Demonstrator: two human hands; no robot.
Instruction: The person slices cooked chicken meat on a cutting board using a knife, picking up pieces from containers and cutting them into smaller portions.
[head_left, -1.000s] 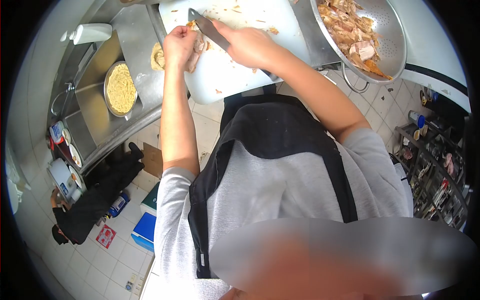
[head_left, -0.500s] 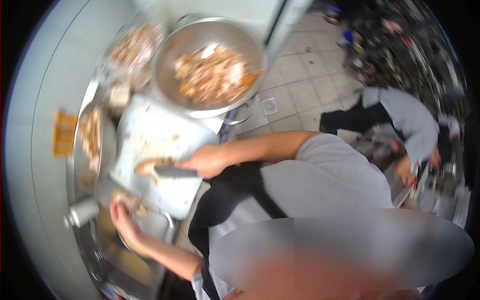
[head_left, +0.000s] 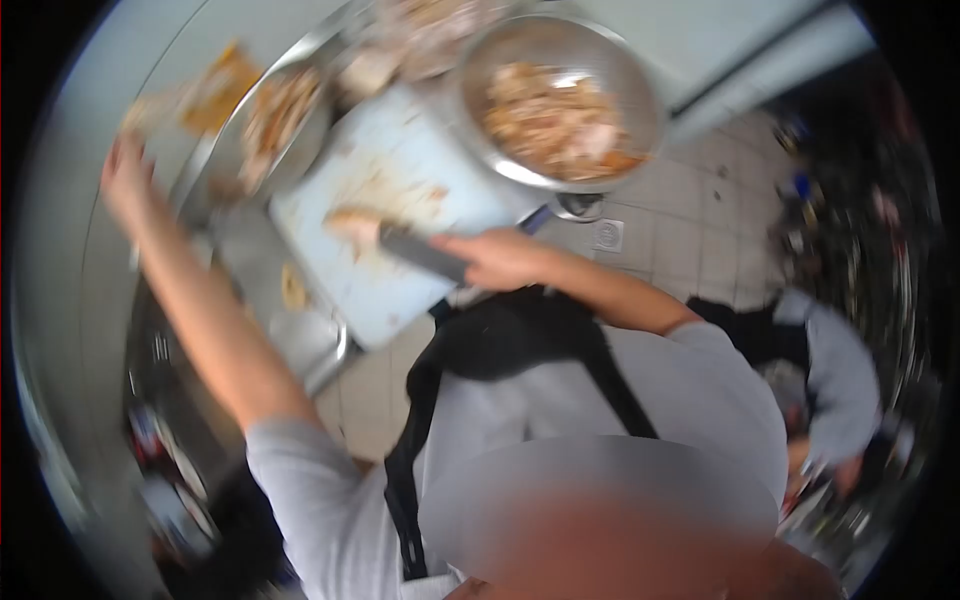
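Note:
My right hand (head_left: 495, 260) is closed on a knife (head_left: 420, 252) with a wide grey blade. Its end touches or nearly touches a brownish piece of meat (head_left: 352, 222) on the white cutting board (head_left: 385, 290). Stretched far out to the upper left, my left hand (head_left: 128, 190) is near the wall, blurred by motion. A pale smeared thing (head_left: 155, 108) shows at its fingertips, too blurred to name. Beside that hand are a yellow object (head_left: 222, 88) on the wall and a metal bowl (head_left: 312, 140) holding strips of meat.
A large steel bowl (head_left: 640, 95) with shredded meat stands behind the board. Next to it lies a clear plastic bag (head_left: 440, 35) of meat. A metal tray (head_left: 315, 345) with a yellowish scrap is at the board's left. Another person (head_left: 840, 370) bends down at the right.
My left hand has swung from above the tray to the wall at upper left. My right hand keeps the knife by the meat. The whole view has turned and shifted.

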